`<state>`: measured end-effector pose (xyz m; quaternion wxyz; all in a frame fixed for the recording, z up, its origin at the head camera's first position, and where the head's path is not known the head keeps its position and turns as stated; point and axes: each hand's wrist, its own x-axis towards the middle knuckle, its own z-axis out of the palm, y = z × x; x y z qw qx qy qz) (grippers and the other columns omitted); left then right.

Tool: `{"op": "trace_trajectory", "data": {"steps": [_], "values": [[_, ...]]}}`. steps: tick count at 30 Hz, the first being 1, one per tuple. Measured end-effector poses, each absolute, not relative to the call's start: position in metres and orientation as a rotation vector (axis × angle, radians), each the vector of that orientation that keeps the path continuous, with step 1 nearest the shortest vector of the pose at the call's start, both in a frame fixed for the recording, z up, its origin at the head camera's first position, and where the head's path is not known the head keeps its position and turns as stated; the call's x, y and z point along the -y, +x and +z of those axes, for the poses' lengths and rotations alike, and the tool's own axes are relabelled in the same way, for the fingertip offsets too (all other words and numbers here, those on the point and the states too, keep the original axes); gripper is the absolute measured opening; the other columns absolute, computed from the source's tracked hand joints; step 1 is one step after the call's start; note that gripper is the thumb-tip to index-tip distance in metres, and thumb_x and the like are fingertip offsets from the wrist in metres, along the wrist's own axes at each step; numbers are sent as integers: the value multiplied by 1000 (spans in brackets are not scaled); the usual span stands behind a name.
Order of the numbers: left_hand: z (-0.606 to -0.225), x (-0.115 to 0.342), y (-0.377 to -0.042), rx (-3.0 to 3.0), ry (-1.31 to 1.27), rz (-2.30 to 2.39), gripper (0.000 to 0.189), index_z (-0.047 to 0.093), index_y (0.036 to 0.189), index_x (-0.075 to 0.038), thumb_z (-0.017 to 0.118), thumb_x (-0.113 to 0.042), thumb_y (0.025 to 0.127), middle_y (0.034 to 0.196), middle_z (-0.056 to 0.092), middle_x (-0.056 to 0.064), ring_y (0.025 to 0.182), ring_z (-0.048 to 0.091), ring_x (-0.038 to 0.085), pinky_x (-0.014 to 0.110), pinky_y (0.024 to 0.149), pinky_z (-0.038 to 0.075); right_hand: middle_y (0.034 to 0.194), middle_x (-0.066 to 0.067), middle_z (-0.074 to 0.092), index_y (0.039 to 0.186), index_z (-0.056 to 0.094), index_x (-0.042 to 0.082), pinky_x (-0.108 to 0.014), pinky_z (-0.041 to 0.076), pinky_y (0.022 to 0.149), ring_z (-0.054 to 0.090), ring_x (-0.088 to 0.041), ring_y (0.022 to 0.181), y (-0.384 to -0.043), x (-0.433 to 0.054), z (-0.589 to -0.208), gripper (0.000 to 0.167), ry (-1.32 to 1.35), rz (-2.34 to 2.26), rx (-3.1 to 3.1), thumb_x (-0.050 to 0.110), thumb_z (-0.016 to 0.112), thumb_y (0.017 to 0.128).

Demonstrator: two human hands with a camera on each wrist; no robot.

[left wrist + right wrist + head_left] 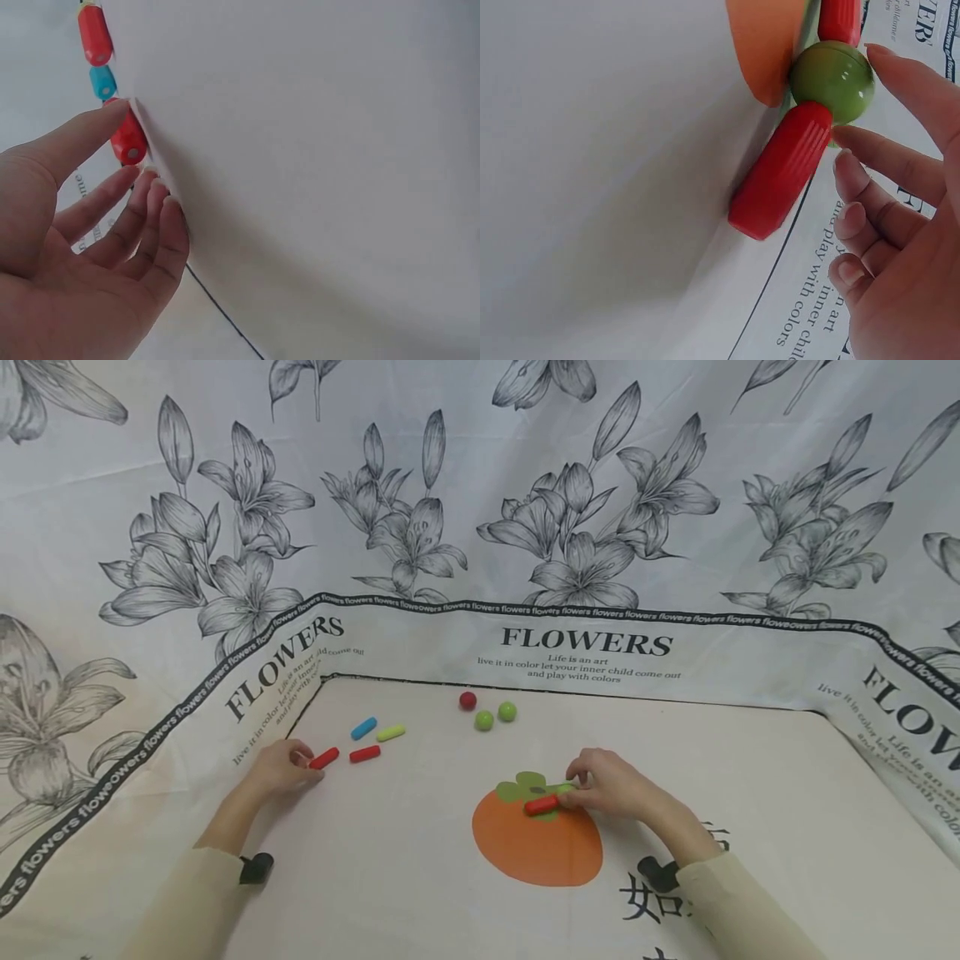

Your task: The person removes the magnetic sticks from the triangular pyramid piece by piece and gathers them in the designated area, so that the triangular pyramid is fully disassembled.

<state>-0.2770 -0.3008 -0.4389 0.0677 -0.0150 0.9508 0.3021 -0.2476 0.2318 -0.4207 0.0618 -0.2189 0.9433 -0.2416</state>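
Note:
My left hand [281, 768] reaches over the table at the left, beside a short red rod [325, 758] with rounded ends. In the left wrist view its thumb overlaps the rod's far end, and the spread fingers lie just past the near end, which shows a pale disc. On the right, my right hand [611, 787] pinches a shiny green ball [832, 81] at its edge with thumb and index finger. A ribbed red rod [780, 172] meets the ball on one side and another red rod [840, 19] on the other. The remaining right fingers curl loosely.
Near the left hand lie a blue rod [363, 728], a yellow-green rod [391, 732] and a second red rod [365, 754]. A red ball [468, 701] and two green balls [484, 720] sit toward the back. Flower-printed cloth [585, 643] walls the table; an orange persimmon print [536, 852] marks its surface.

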Motion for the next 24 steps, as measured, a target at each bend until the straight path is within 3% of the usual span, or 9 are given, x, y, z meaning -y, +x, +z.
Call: {"op": "trace_trajectory", "data": {"steps": [6,13,19,24], "values": [[-429,289,-261,-2950,83,947,51,59,129,5,79,-21,90,113,63,22,100,59,34,39,77,52,95,-4,66,109,75,5,-36,51,76,58,-23,90,-242,-237,-416,39,-669,-776,-2841,34,83,85],[-410,231,-248,-2996,409,1008,47,62,130,-2,79,-21,91,117,65,17,105,59,34,43,85,51,104,-6,69,117,71,4,-51,54,89,62,-28,99,-236,-246,-418,40,-725,-823,-2817,29,82,87],[-412,165,-240,-2834,583,1040,45,64,129,-10,81,-25,89,119,65,10,107,59,24,38,87,53,106,0,70,119,71,5,-51,54,91,64,-24,100,-237,-250,-425,39,-812,-841,-2790,28,80,90],[-416,106,-243,-2691,702,952,46,65,129,-10,82,-27,89,118,65,6,105,58,20,32,83,53,100,3,69,117,72,6,-44,55,87,62,-18,94,-241,-249,-426,34,-858,-873,-2746,28,78,92]]}}
